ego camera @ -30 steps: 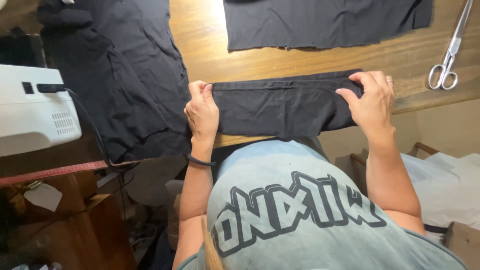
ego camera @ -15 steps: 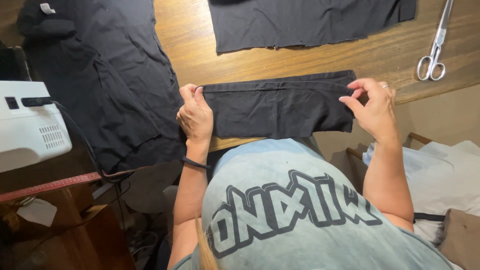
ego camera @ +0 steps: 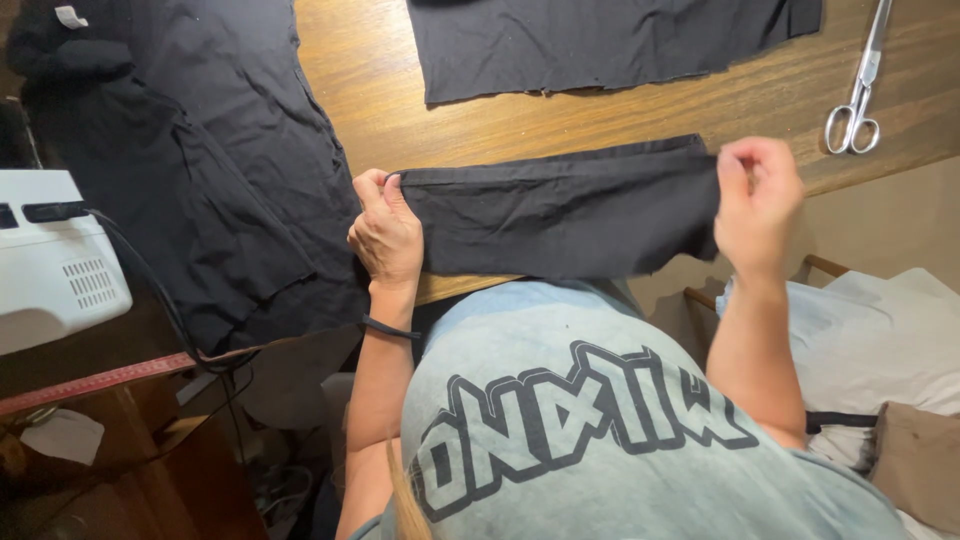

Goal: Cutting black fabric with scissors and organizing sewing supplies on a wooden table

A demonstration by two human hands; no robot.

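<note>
A folded strip of black fabric (ego camera: 560, 210) lies across the near edge of the wooden table (ego camera: 400, 110). My left hand (ego camera: 385, 230) pinches its left end between thumb and fingers. My right hand (ego camera: 757, 200) grips the strip's right end, lifted slightly past the table's corner. The cloth stretches flat between both hands. A black band sits on my left wrist.
A large black garment (ego camera: 200, 170) drapes over the table's left side. Another black fabric piece (ego camera: 600, 40) lies at the back. Silver scissors (ego camera: 858, 90) rest at the far right. A white machine (ego camera: 55, 260) stands at left, with a red ruler (ego camera: 100, 380) below it.
The view has shifted. My right hand has gone from lying over the strip's right end to pinching it, lifted past the table's corner. My left hand keeps its grip.
</note>
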